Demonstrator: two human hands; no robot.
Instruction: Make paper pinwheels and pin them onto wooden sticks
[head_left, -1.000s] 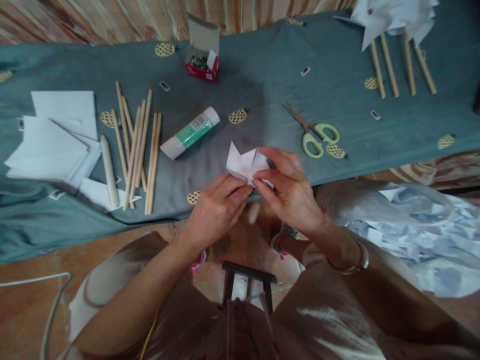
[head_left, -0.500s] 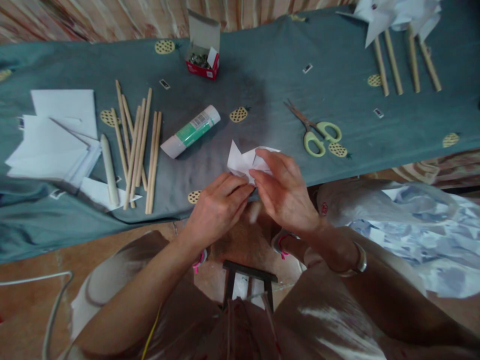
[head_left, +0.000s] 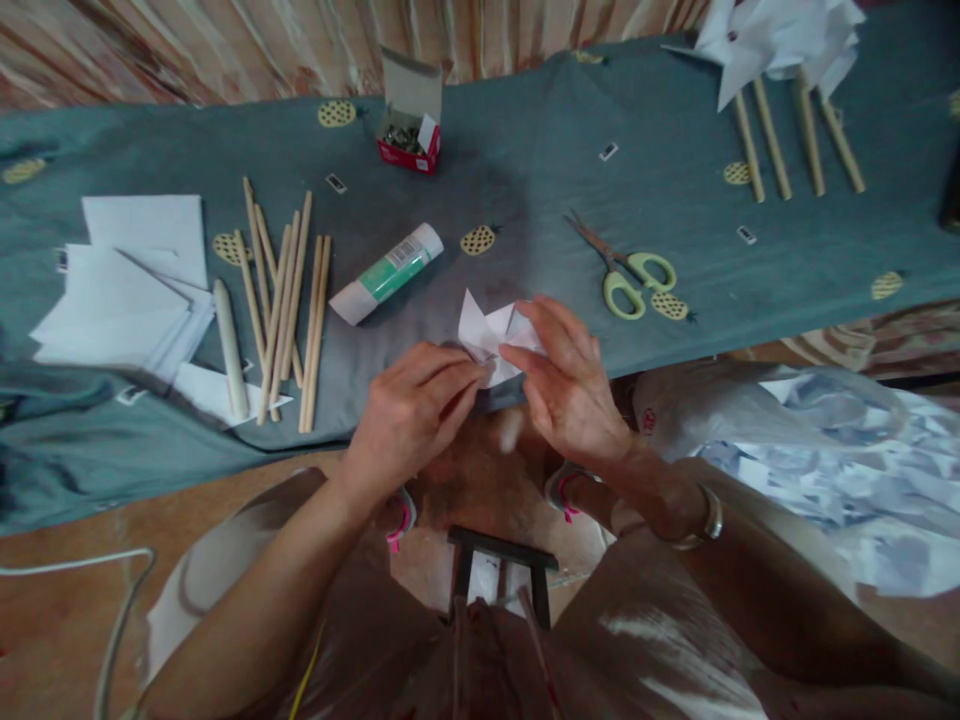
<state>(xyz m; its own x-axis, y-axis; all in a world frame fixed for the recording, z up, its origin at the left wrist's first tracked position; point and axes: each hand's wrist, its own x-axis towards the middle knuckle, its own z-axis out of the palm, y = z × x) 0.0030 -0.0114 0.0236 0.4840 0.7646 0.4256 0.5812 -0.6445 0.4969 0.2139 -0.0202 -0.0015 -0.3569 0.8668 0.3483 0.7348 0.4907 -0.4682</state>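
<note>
A white paper pinwheel with folded, pointed blades lies at the front edge of the cloth-covered table, between my hands. My left hand pinches its lower left edge with fingers closed. From the right, my right hand grips the paper between thumb and fingers, covering its right side. Beyond it to the left rests a white and green glue stick. Scissors with light green handles lie to the right, blades slightly apart.
Several wooden sticks, a pale rod and white paper sheets lie left. An open red box of small metal pieces stands at the back. Finished pinwheels lie far right. A plastic bag of paper scraps is below right.
My left hand has shifted slightly left and down along the pinwheel's edge, exposing more of its lower part. My right hand keeps its grip. The whole view has shifted slightly.
</note>
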